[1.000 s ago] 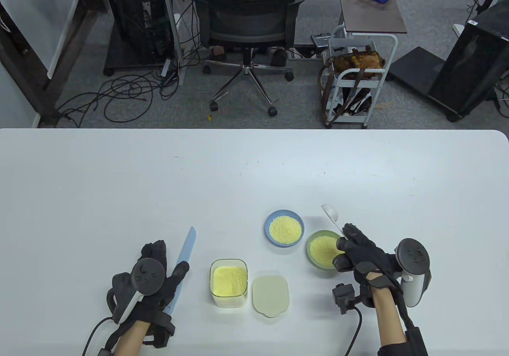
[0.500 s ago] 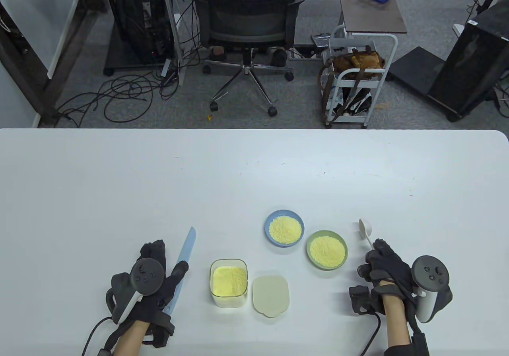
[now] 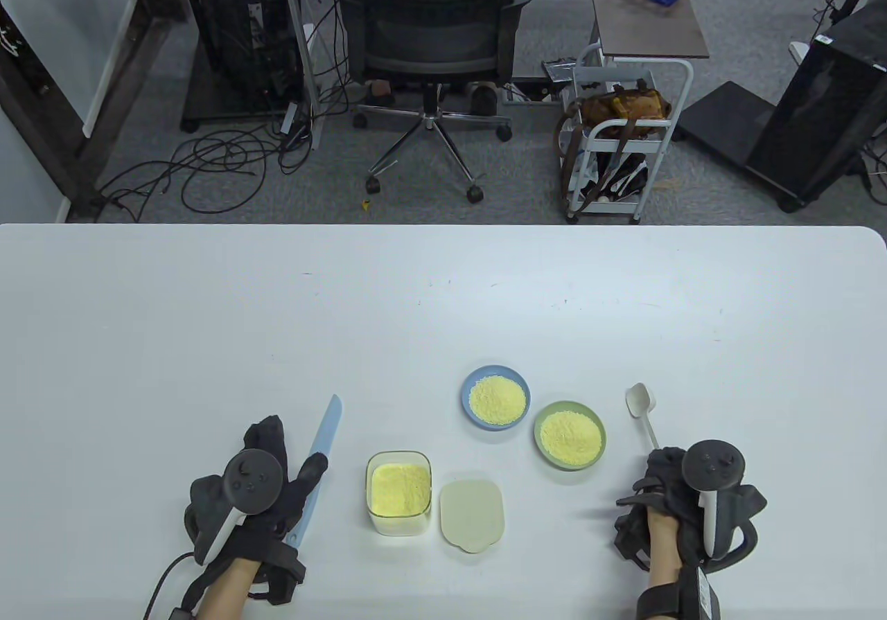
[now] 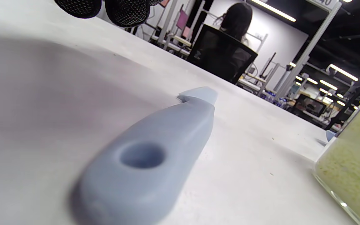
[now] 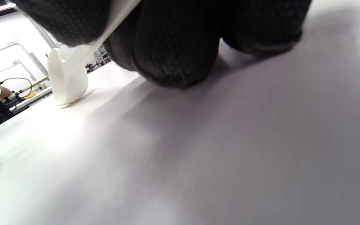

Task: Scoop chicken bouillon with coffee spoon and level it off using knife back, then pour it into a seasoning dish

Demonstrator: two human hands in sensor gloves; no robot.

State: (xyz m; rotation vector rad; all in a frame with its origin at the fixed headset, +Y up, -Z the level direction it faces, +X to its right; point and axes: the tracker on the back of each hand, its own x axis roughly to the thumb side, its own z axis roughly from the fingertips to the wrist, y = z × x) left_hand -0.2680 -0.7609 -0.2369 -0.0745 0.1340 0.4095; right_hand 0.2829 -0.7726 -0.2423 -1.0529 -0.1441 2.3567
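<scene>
A light blue knife [image 3: 320, 464] lies on the white table [image 3: 208, 315]. My left hand [image 3: 277, 454] rests flat beside it with the thumb over the blade; in the left wrist view the knife handle [image 4: 148, 156] lies free on the table with nothing round it. To the right, my right hand [image 3: 658, 464] grips the handle of the white coffee spoon [image 3: 641, 405]. The spoon bowl [image 5: 67, 78] is empty and touches the table on its side. The glass container of yellow bouillon [image 3: 398, 490] stands open. A blue dish [image 3: 495, 398] and a green dish [image 3: 569, 435] both hold yellow granules.
The container's beige lid [image 3: 471, 515] lies just right of it. Beyond the table's far edge stand an office chair [image 3: 429, 31] and a white trolley [image 3: 624, 135]. A person sits in the background of the left wrist view.
My right hand moved the spoon from over the green dish to the right and back toward me, lowering its bowl onto the table. The left hand and knife stayed put.
</scene>
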